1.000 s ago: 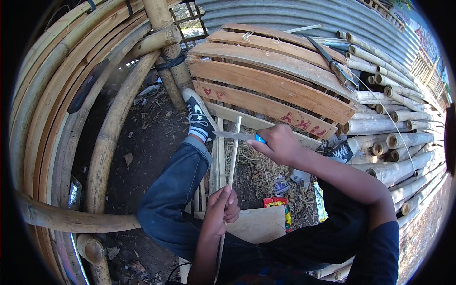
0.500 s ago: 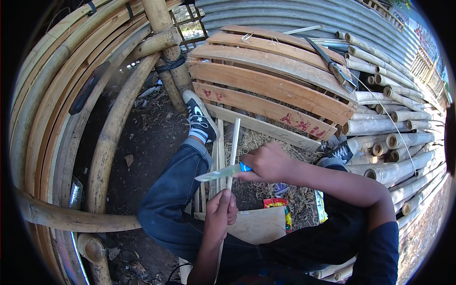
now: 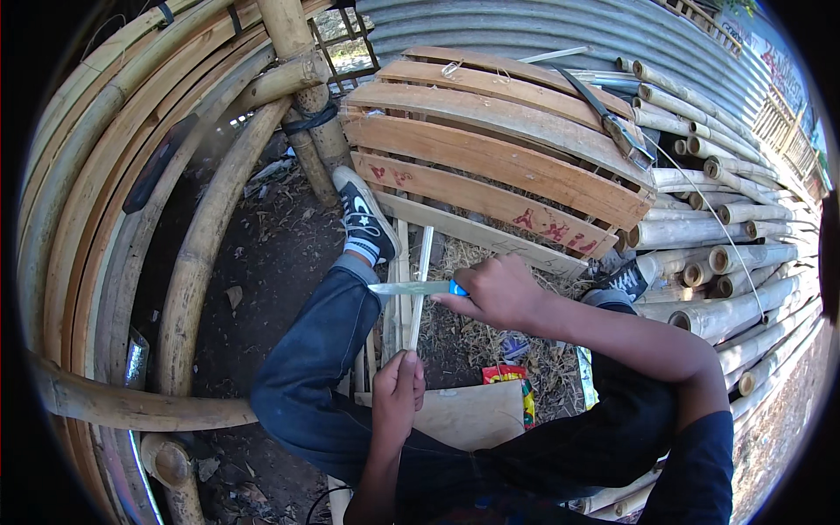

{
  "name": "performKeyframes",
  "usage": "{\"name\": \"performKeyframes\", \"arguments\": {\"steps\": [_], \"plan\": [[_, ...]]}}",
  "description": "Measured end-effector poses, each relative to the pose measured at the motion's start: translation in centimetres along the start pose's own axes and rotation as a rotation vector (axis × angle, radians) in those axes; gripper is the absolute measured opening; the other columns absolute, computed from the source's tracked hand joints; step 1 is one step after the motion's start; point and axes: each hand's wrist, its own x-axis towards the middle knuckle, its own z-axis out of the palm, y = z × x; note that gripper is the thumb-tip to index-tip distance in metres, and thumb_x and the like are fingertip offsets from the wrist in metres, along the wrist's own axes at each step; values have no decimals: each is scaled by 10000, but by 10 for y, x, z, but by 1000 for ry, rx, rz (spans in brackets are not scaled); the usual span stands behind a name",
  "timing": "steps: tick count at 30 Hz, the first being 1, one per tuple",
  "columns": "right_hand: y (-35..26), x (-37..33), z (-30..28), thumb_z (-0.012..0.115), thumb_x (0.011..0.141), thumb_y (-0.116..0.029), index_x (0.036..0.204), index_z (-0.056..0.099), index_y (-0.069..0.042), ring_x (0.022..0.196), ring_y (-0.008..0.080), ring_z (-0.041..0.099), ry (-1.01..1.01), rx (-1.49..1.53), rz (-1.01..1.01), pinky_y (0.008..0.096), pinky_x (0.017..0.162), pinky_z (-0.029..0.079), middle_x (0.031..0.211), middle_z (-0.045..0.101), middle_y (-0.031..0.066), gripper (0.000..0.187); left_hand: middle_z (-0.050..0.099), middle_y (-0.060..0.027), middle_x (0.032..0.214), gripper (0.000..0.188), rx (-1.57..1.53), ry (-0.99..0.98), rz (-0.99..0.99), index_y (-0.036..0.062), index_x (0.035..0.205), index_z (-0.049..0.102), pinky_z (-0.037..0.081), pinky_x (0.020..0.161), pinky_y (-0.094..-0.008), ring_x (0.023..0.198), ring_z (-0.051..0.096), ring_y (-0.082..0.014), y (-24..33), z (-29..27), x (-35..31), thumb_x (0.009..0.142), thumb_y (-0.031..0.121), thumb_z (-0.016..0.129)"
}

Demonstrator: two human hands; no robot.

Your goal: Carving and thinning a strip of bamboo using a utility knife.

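My left hand is closed around a thin, pale bamboo strip, which slants up and away from my lap between my legs. In my right hand is a knife with a blue handle, its fingers wrapped around the grip. The blade points left and lies across the strip, above my left fist. Most of the handle is hidden in my right hand. Below the left fist, the strip's lower end runs along my wrist toward my body.
A slatted wooden crate stands ahead, with a sickle-like tool on top. Bamboo poles are stacked at right. Planks and a bamboo frame rise at left. A board and a red-yellow packet lie between my legs.
The knife and my right hand have shifted slightly up along the strip, and the blade is now nearly level. The strip's tip has dropped a little and moved left.
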Motion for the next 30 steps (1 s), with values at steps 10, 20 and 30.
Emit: {"name": "performKeyframes", "arguments": {"steps": [10,20,30], "plan": [[28,7,-9,416,921,-503,689,640,-14,579,378,605,-39,80,276,464,572,486,560,561,210,586,287,56,526,331,-45,-60,-46,80,738,418,168,382,-207,418,233,-22,-2,10,-15,996,287,401],[39,-8,-30,475,920,-445,612,532,-30,479,313,517,135,457,-60,403,485,388,494,468,125,520,226,66,481,356,-542,-411,-342,117,725,393,157,362,-210,380,179,-36,11,5,5,999,344,365],[33,-5,-26,475,892,-513,589,575,-57,481,353,537,158,318,87,423,505,445,485,504,141,557,193,66,472,364,-690,-535,-402,131,736,383,138,340,-207,359,143,-38,1,6,4,1002,374,335]]}}
